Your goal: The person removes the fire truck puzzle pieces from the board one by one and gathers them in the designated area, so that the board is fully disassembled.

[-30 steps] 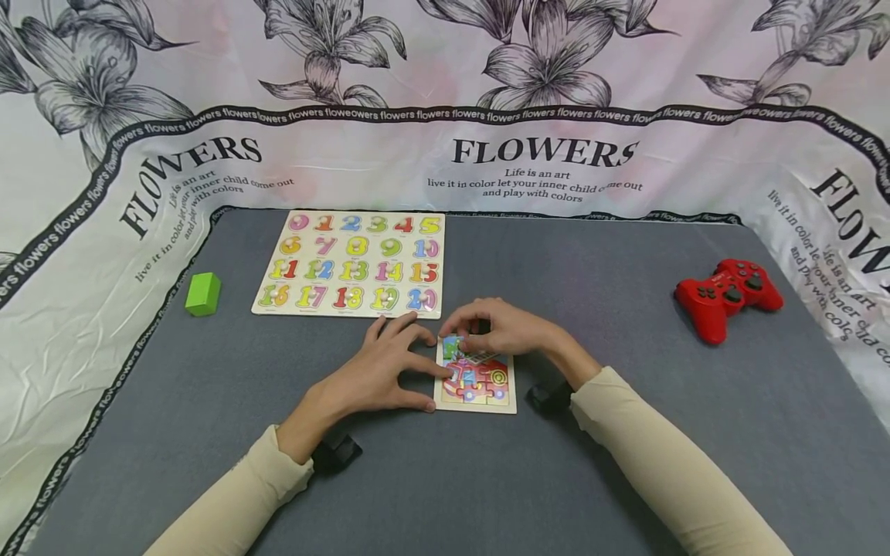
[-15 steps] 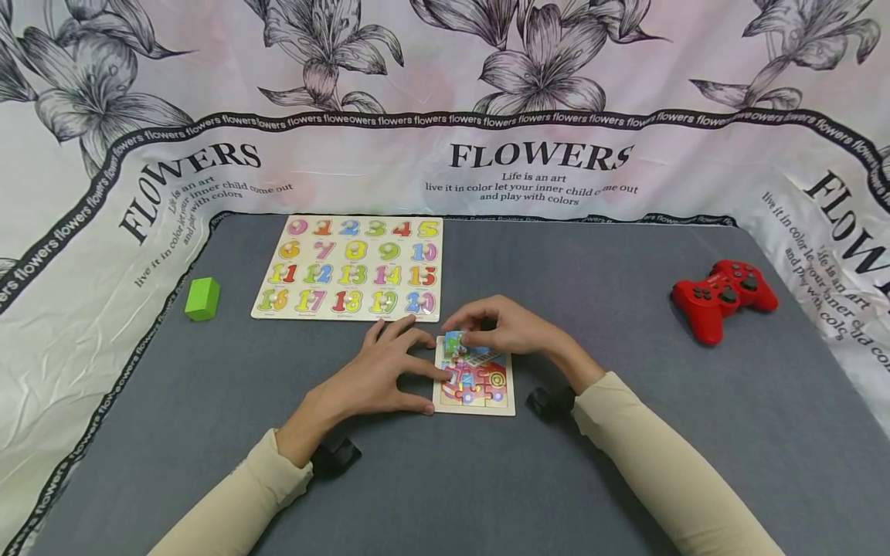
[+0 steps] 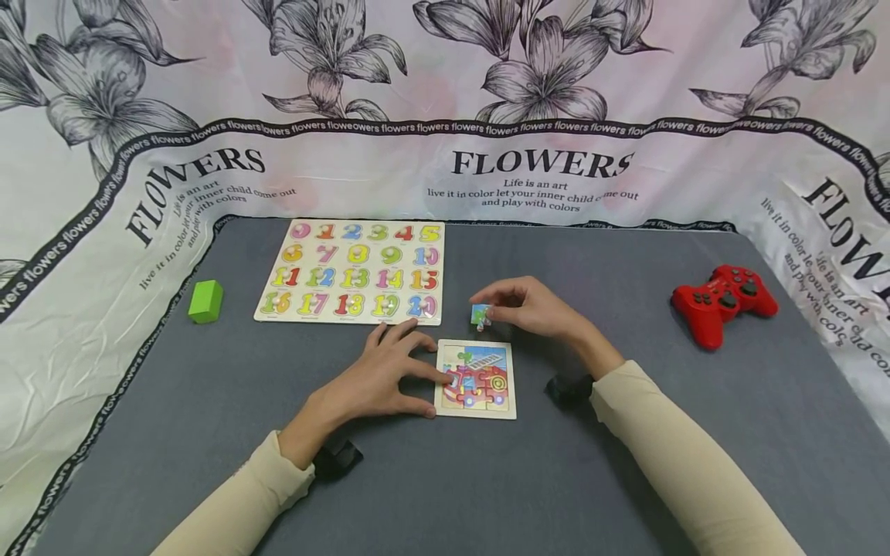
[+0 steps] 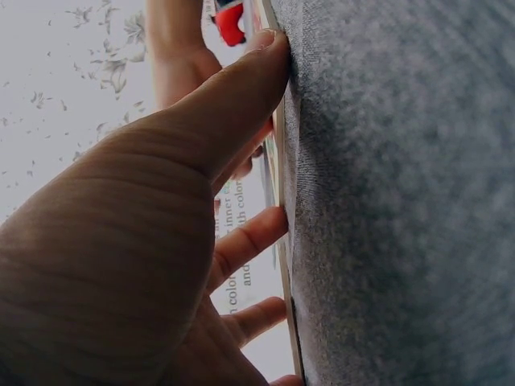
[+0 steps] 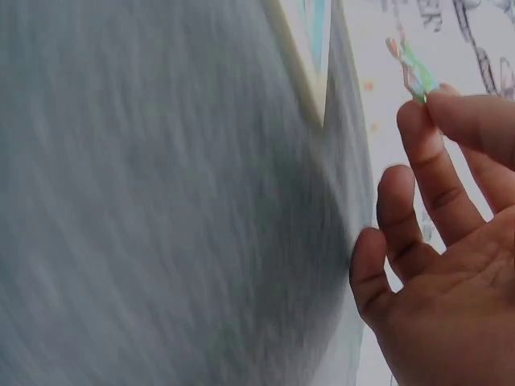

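A small jigsaw puzzle (image 3: 480,382) in a pale wooden frame lies flat on the grey table, its picture a red fire truck with a ladder. Bare wood shows at its upper left corner. My left hand (image 3: 389,376) rests at the puzzle's left side, fingers spread, with a fingertip on the picture and the thumb at the lower left edge. Beyond the puzzle's top edge, my right hand (image 3: 531,309) pinches a green and blue jigsaw piece (image 3: 480,316) between thumb and index finger. In the right wrist view the piece (image 5: 416,74) is seen nearly edge-on, above the table.
A wooden number board (image 3: 351,270) with numerals 0 to 20 lies behind the left hand. At the far left stands a green block (image 3: 205,301). A red game controller (image 3: 723,305) lies at the right. Flower-printed cloth (image 3: 542,185) borders the table's back and sides.
My right hand has lifted the jigsaw piece off the puzzle's upper left corner and carried it up and right, past the top edge. The left hand stays in place.
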A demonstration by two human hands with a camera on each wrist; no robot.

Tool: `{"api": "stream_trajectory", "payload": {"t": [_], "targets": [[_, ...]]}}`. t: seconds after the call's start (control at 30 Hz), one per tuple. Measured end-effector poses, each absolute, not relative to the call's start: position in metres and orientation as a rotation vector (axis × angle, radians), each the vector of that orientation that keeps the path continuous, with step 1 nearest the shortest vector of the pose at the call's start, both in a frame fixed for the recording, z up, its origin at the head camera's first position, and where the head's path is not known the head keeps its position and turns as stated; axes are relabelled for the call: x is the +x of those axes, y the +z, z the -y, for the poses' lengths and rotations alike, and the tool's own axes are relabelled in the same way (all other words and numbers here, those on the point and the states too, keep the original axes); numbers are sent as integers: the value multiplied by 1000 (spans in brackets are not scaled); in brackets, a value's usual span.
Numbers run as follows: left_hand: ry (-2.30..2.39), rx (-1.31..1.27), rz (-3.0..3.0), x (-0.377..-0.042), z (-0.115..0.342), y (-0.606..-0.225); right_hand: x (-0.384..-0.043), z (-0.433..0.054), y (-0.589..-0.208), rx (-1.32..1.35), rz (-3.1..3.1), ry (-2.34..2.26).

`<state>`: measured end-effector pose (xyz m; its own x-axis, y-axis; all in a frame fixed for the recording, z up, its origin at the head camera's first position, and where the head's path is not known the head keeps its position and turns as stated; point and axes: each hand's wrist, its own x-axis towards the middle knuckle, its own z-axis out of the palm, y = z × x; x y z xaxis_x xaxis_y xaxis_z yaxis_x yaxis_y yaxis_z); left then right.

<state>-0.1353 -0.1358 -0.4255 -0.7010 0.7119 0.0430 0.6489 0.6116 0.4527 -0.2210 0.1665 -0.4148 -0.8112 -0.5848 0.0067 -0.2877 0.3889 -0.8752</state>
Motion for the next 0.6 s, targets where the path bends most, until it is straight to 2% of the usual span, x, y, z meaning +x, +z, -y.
{"api": "stream_trajectory", "payload": {"t": [0.27,0.6], "targets": [[665,1152,-2692,-136,138,-425,-251,-186,-413,-614,-2560,-1306],[680,1165,-2696,-136,138,-423,-280,-185,-414,-586,-2614,-1191]]}}
